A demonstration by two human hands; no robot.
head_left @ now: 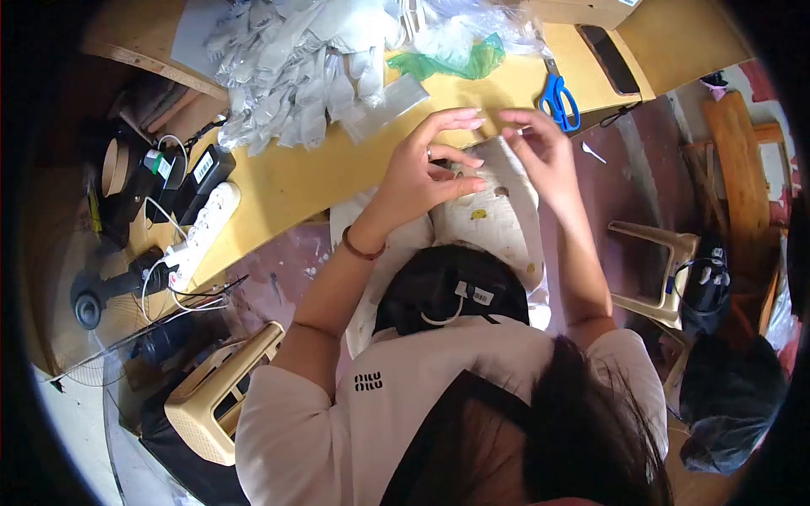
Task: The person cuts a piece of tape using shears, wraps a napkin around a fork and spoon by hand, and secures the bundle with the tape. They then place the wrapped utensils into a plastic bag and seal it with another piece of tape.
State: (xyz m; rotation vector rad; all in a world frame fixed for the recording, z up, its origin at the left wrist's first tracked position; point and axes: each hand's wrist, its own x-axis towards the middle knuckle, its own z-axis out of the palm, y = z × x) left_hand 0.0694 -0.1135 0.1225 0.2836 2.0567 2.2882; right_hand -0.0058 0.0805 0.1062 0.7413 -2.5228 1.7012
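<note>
My left hand (434, 160) is raised above my lap at the table's front edge, its fingers curved and spread apart. I see nothing held in it. Facing it, my right hand (544, 156) has its thumb and forefinger bent toward the left hand with a gap between them; nothing shows in its grip. Just beyond the left hand, a flat clear plastic bag (386, 110) lies on the table. Blue-handled scissors (558, 101) rest beyond the right hand. A large heap of whitish plastic-wrapped pieces (287, 76) spreads to the left, beside a crumpled green plastic bag (456, 61).
On the yellow table (278, 185) a phone (609, 59) lies at the far right. A white power strip (205, 232) with cables and a small fan (89, 299) are at left. Plastic stools (224, 392) stand around me. A black bag (451, 291) sits on my lap.
</note>
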